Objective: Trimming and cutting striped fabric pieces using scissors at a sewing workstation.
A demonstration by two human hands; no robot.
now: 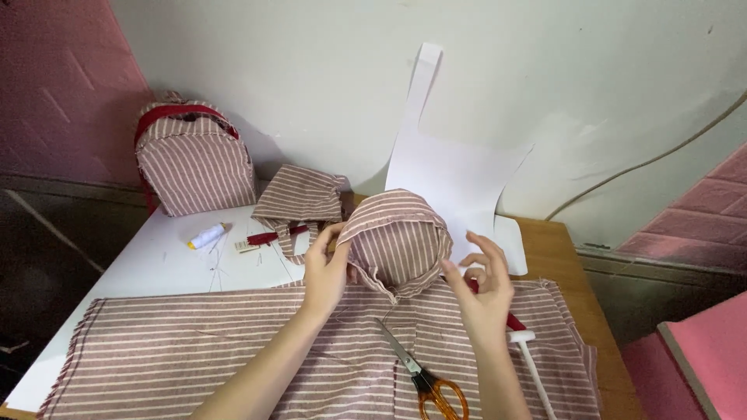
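Observation:
My left hand (325, 268) and my right hand (486, 292) hold up a small rounded piece of striped pink-and-white fabric (397, 237) between them, above the table. The left fingers pinch its left edge; the right fingertips touch its right edge. Under both hands a large sheet of the same striped cloth (194, 350) lies spread over the table. A pair of scissors with orange handles (424, 373) rests on that cloth between my forearms.
A striped backpack with red trim (194, 159) stands at the back left. Beside it lie another striped piece (299, 194), a spool of white thread (206, 236) and a red strap (264, 238). A white paper pattern (451, 171) leans on the wall. A white rod (537, 365) lies at the right.

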